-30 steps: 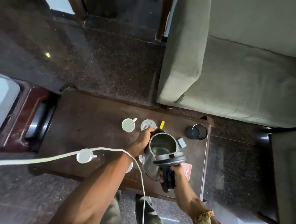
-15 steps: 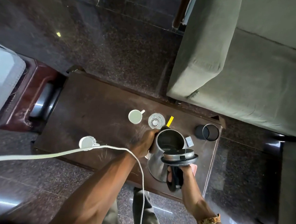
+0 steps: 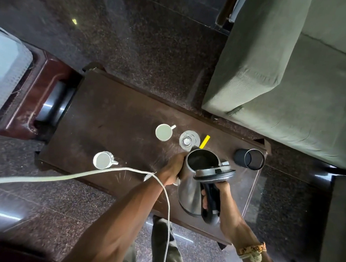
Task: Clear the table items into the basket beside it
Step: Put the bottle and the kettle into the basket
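Steel kettle (image 3: 189, 195), shiny rounded body, round black-rimmed lid (image 3: 214, 172) flipped open, thick black plastic handle (image 3: 211, 205); it sits over the near right part of the table, between both hands, and I cannot tell if its base touches the top. The inside is dark, contents not readable. Right hand (image 3: 216, 195) is wrapped tight round the handle, fingers curled. Left hand (image 3: 171, 169) is clamped against the kettle's left side just under the rim, fingers bent round the steel. The table (image 3: 107, 114) is dark brown wood, rectangular, with a scuffed, dusty top. White ceramic cup (image 3: 164, 132) at the far middle, handle pointing right, pale inside, looks empty. A second white cup (image 3: 103, 160) is at the near left, also looks empty. Clear round glass (image 3: 189, 140) is just right of the far cup and close to the kettle spout. A small flat yellow strip (image 3: 204, 141) lies beside the glass. Black cylindrical cup (image 3: 245, 160) at the far right corner, thin rim, dark inside. A white rubbery cable (image 3: 62, 177) runs from the left edge across the left forearm and down. Woven tan wristband (image 3: 251, 252) on the right wrist. Green fabric sofa (image 3: 294, 78) at the far right, on a dark speckled polished floor (image 3: 144, 36).
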Demonstrator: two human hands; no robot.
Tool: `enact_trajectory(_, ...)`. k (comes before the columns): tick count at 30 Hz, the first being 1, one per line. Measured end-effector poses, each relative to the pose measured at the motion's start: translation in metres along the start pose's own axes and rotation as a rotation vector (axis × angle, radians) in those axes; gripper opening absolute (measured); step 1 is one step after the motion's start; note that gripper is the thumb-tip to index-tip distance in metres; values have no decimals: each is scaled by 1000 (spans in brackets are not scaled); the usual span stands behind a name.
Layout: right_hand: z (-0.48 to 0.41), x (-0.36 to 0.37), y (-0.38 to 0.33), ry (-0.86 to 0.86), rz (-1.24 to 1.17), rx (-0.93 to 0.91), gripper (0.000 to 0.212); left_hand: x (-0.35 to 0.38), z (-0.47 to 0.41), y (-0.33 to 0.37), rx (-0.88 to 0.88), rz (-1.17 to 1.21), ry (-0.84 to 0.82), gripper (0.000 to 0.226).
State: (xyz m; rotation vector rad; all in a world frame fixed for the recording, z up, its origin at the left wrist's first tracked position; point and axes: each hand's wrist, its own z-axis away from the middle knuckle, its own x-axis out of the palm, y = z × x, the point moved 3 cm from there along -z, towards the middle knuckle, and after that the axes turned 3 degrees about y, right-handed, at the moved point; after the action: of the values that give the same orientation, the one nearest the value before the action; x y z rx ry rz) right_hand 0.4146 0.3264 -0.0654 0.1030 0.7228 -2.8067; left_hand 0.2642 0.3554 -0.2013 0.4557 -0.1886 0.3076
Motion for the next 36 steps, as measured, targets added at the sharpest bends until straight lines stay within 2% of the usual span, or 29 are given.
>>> enact_trajectory(5,-10,0,-6,-24,28,22,55,-1,-10,-4,-47,50,-4,34)
enact_trajectory(10,-19,1,-15,36,21,93,71,2,-16,0,-111,95,-2,49)
enact_trajectory(15,-23,2,-21,28,4,131,70,4,-19,3,-105,135,-16,50)
enact_trajectory(19,-25,2,-21,80,-6,181,80,4,-21,2,-129,144,-45,53)
enact_trajectory(24,-26,4,-25,92,-35,208,82,4,-23,-1,-150,125,-79,57)
enact_trajectory(36,-20,8,-34,7,-25,185,78,4,-18,0,-202,139,-109,40)
